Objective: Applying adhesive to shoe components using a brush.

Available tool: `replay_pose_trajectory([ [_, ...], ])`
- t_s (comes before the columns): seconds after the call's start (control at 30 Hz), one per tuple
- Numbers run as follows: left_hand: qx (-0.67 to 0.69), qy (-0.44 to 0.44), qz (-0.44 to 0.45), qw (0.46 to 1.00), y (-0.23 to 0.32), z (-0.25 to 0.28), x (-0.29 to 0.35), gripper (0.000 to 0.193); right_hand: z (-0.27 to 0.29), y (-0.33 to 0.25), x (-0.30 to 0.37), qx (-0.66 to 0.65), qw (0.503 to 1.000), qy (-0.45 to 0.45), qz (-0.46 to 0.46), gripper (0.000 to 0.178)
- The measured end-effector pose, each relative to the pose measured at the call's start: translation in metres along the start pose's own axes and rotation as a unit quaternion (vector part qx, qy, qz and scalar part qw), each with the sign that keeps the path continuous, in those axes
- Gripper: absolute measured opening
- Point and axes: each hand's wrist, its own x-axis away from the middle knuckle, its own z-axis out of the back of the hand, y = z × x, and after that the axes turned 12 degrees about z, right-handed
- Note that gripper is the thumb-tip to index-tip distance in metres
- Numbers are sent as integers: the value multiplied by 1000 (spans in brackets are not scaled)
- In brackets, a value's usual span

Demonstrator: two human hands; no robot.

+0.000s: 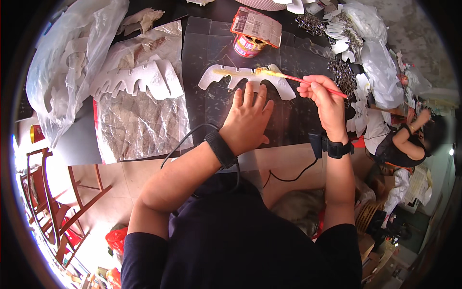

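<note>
A white, curved cut-out piece (285, 89) with notches along its near edge lies on the dark tabletop, a yellowish smear running along its far side. My left hand (246, 120) rests with spread fingers, the fingertips on the near edge of the piece. In my right hand (327, 103), pinched between thumb and fingers, is a thin red-handled brush (297, 78). Its yellow-coated tip touches the upper right part of the piece. Beyond the piece stands a red round tub (246, 46), partly covered by a flat printed card (257, 25).
Similar white pieces (132, 79) overlap on a crinkled plastic-wrapped sheet (142, 127) at left, beside a translucent plastic bag (72, 62). Metal chains (341, 79) and more bags crowd the right. Another person (406, 144) sits at far right. A wooden chair (45, 192) stands lower left.
</note>
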Motion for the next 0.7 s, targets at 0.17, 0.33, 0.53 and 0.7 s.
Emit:
replay_pose_trajectory([
  [0.17, -2, 8, -5, 1000, 1, -3, 0, 83, 2, -12, 2, 79, 995, -32, 52, 17],
  [0.33, -8, 1, -2, 1000, 2, -1, 0, 83, -8, -15, 0, 81, 994, -42, 57, 16],
  [0.53, -6, 0, -1, 1000, 2, 0, 0, 83, -7, -18, 1, 90, 993, -41, 61, 15],
  [0.7, -6, 2, -1, 1000, 1, 0, 1, 83, -4, -16, 0, 85, 993, -54, 58, 15],
])
